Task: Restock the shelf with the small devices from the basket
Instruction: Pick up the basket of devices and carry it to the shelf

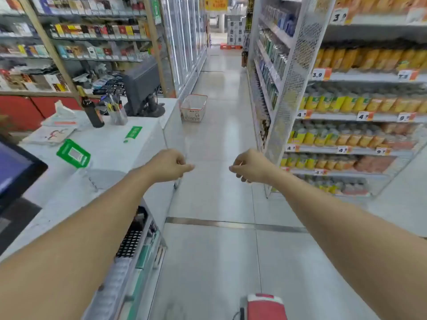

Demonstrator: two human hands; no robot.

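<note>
A white wire basket (194, 108) with a red rim stands on the floor far ahead, beside the end of the checkout counter; what it holds cannot be made out. My left hand (169, 164) and my right hand (250, 166) are stretched out in front of me over the aisle, both with fingers curled loosely and nothing in them. Both hands are well short of the basket. Shelves of small boxed goods (97, 31) line the wall behind the counter at the upper left.
The white checkout counter (111, 144) runs along my left with a dark bottle (92, 109), a pen cup (116, 112), a monitor (141, 86) and a green sign (73, 154). Snack shelves (346, 107) stand on the right. Fridge doors (184, 38) line the aisle. A red-and-white object (265, 307) sits at the bottom edge.
</note>
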